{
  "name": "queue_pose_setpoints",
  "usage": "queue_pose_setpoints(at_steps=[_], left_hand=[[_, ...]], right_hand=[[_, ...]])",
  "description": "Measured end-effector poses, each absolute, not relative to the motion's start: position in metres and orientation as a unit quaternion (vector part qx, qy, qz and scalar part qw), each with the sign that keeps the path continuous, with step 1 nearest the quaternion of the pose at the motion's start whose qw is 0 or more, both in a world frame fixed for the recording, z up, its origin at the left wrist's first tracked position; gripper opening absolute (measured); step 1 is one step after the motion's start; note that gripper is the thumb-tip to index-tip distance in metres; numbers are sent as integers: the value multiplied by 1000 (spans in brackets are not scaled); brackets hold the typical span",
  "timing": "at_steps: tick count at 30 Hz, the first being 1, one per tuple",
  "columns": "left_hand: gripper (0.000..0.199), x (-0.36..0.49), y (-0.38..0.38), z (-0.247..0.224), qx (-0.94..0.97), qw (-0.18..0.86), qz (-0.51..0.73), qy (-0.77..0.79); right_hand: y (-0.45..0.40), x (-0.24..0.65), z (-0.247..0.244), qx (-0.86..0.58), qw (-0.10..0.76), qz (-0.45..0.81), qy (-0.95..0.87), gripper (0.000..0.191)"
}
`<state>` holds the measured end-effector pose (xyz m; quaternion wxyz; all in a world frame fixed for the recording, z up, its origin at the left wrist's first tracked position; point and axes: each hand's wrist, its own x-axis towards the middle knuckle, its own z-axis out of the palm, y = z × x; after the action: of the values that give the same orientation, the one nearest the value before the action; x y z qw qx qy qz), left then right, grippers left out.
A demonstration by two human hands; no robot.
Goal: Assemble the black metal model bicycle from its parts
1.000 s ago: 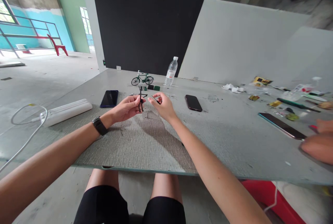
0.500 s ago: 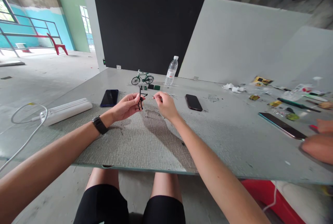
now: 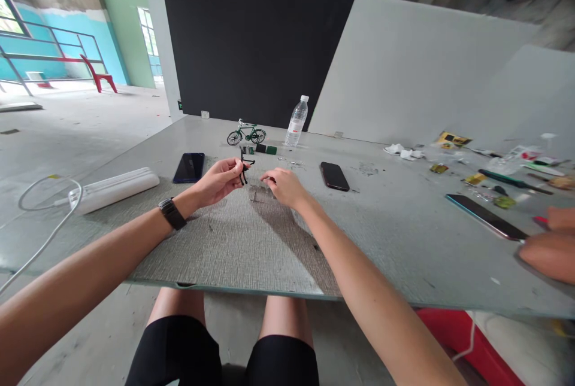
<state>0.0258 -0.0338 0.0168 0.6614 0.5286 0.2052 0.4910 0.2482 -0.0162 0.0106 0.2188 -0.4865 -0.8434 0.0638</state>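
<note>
Head view: black frame (image 3: 244, 168) in fingertip pinch of left hand (image 3: 221, 177), right hand (image 3: 286, 187) nearby, grip unclear.

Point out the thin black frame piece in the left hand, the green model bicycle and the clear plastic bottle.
Thin black frame piece (image 3: 243, 169): head view, on its upright bar.
Green model bicycle (image 3: 246, 133): head view, mid-frame between the wheels.
Clear plastic bottle (image 3: 295, 125): head view, on its label.

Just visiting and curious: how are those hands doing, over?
Left hand gripping small black part. Right hand apart, curled, contents unclear. Green model bicycle beyond, clear of both hands.
</note>
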Motion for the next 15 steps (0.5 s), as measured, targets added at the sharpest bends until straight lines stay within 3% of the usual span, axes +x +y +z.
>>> queue_pose_setpoints(at_steps=[15], left_hand=[[23, 27, -34, 17, 546, 641, 491, 224]], right_hand=[[-9, 265, 15, -513, 231, 27, -826, 28]])
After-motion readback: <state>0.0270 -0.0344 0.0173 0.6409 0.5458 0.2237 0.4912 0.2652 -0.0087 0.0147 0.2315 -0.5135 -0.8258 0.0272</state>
